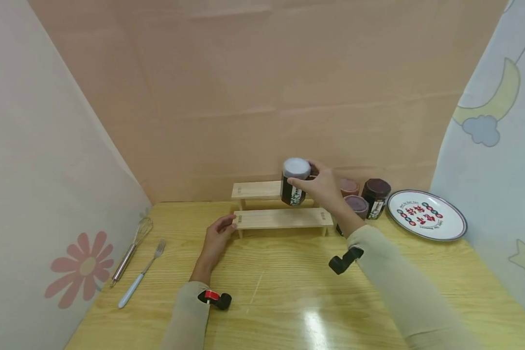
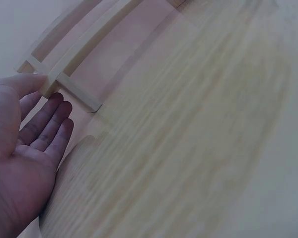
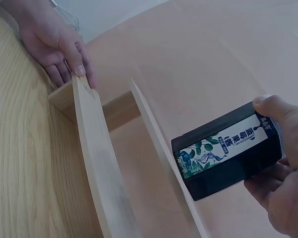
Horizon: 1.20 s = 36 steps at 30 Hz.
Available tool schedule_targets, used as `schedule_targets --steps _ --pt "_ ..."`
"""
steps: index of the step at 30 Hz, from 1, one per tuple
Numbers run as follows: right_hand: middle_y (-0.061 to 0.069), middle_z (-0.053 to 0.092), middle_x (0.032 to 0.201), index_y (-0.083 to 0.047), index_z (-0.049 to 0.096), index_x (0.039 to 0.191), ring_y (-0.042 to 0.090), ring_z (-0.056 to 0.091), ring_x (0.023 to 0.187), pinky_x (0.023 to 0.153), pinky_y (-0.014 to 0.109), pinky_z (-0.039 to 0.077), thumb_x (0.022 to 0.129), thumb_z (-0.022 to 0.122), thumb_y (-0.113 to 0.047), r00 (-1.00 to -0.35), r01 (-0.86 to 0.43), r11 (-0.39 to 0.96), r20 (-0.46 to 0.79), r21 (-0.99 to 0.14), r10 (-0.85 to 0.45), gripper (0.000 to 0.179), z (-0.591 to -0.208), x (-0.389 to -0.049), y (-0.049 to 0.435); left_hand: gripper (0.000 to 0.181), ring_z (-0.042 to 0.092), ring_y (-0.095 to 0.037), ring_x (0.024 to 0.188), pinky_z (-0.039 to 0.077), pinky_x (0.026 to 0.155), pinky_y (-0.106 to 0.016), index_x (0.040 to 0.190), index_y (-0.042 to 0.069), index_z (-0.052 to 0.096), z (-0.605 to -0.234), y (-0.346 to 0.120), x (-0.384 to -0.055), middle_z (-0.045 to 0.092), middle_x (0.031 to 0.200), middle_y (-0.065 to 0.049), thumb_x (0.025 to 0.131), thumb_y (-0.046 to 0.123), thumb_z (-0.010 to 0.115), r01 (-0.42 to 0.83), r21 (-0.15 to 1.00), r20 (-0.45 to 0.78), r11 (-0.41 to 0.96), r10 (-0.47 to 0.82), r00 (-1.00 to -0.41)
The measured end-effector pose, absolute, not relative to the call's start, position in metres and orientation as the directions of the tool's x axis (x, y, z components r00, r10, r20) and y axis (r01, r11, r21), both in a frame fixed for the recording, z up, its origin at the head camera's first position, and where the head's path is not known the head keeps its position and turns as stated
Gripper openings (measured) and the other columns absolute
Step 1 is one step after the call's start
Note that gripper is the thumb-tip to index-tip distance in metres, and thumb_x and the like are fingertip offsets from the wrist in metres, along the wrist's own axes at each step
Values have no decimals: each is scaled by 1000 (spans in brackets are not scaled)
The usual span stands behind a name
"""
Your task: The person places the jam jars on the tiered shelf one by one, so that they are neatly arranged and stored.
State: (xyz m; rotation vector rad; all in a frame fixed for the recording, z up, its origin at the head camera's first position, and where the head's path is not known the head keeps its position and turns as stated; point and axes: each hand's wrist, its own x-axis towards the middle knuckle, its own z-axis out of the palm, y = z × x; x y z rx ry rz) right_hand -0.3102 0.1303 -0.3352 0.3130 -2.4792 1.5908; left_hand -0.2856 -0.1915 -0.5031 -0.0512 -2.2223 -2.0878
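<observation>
My right hand (image 1: 325, 189) grips a dark jam jar (image 1: 294, 184) with a pale lid, thumb on one side and fingers on the other. Blueberries and leaves show on the jar's label in the right wrist view. It is held over the upper step of a two-step wooden rack (image 1: 284, 219), overlapping that board in the head view. At the rack's left end, my left hand (image 1: 217, 238) pinches the lower board's tip (image 2: 50, 85) between thumb and fingers. The remaining fingers (image 2: 53, 121) of that hand extend below the board.
Right of the rack stand several more jars (image 1: 377, 194), partly hidden by my right arm. Beside them a white plate (image 1: 426, 216) with red lettering leans near the right wall. A whisk (image 1: 129, 257) and a fork (image 1: 142, 274) lie at the table's left side.
</observation>
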Motion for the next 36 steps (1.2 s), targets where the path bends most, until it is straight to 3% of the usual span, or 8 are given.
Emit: schedule_targets --steps 11,17,31,36 --pt "17 65 139 -7 52 149 33 65 126 103 50 56 82 88 -37 -959 -277 401 277 -874 -59 82 -337 -332 80 38 56 -23 127 50 93 -13 139 7 62 -503 -193 -282 58 144 -16 102 16 66 89 994 90 71 -22 -996" --pt "16 67 137 -9 56 144 32 66 124 100 50 57 82 89 -36 -950 -306 382 303 -872 -70 75 -337 -340 59 37 58 -20 124 51 92 -15 138 9 63 -502 -192 -281 59 142 -14 102 16 67 96 992 98 86 -18 -995" --pt "15 73 122 -7 66 125 30 70 113 94 47 60 81 89 -35 -924 -364 373 381 -853 -29 56 -346 -350 35 37 58 -25 128 52 93 -16 137 10 64 -503 -188 -279 60 141 -14 101 16 68 100 991 101 85 -8 -995" --pt "14 73 123 -7 65 127 30 69 114 95 47 59 81 90 -36 -918 -364 410 396 -836 -6 60 -349 -352 28 37 59 -24 129 52 94 -17 137 11 64 -503 -188 -278 61 140 -13 101 17 69 105 990 107 91 -13 -994"
